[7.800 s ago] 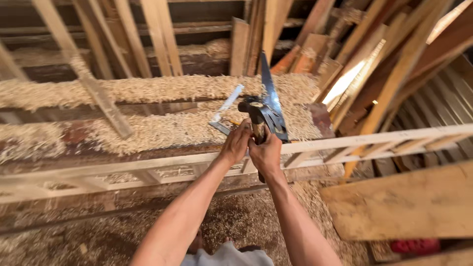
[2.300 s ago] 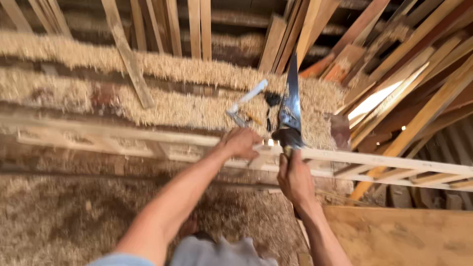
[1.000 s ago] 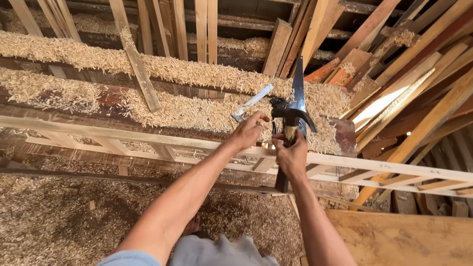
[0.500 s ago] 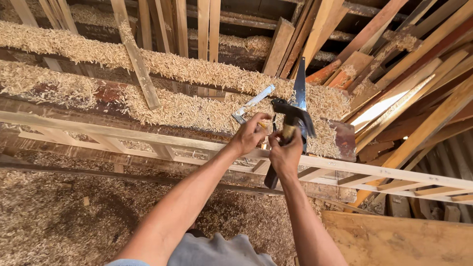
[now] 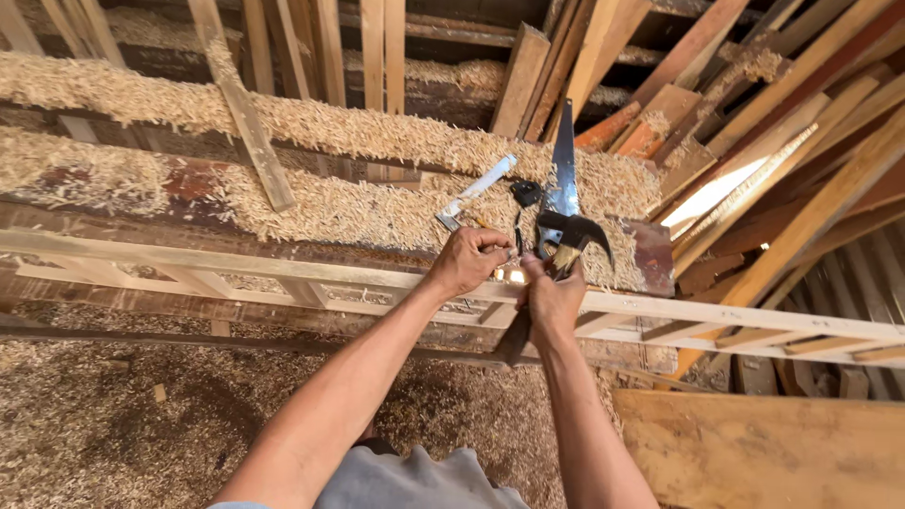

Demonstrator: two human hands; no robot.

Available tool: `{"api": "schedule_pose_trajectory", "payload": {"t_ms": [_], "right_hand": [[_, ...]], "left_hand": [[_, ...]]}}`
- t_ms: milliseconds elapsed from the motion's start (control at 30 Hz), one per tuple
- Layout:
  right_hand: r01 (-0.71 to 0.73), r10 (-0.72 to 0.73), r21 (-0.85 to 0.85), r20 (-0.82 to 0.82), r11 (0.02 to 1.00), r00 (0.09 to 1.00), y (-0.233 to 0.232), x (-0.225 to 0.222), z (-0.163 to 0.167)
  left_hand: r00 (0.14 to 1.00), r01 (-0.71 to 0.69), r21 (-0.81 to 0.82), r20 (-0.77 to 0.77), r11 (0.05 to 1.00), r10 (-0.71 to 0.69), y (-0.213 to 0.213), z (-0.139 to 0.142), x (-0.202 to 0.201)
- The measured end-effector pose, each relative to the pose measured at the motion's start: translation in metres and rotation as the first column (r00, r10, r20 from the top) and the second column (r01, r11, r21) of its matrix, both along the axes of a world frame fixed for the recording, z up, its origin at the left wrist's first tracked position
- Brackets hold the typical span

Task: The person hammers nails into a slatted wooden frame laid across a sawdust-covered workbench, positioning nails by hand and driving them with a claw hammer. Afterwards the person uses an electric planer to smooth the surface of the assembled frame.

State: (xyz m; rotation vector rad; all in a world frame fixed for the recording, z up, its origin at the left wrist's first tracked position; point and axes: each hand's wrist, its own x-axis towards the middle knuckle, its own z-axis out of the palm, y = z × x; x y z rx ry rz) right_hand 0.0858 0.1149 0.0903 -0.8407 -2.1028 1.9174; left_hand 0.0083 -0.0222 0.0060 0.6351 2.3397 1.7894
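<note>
The long pale wooden ladder-like frame (image 5: pixel 283 269) crosses mid-frame on the shaving-strewn bench (image 5: pixel 113 188), where the left hand (image 5: pixel 468 261) pinches something too small to identify on its rail while the right hand (image 5: pixel 554 297) clasps a dark-headed claw hammer (image 5: pixel 568 236), so nailing seems underway, not finished.

Both bare arms reach forward and converge. The left hand (image 5: pixel 468 261) is curled, its fingertips pinched together beside the right hand (image 5: pixel 553 300), which is closed in a fist with knuckles up. The two hands nearly touch.
</note>
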Motion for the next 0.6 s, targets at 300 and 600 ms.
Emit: {"api": "schedule_pose_trajectory", "payload": {"t_ms": [300, 600], "right_hand": [[-0.272, 0.286, 0.373, 0.017, 0.887, 0.958, 0.056, 0.069, 0.041], [-0.088, 0.478, 0.792, -0.272, 0.605, 0.835, 0.028, 0.102, 0.082]], "left_hand": [[0.970, 0.187, -0.469, -0.050, 0.863, -0.237, 0.013, -0.006, 0.013], [0.924, 0.177, -0.457, -0.229, 0.872, -0.307, 0.012, -0.010, 0.017]]}}
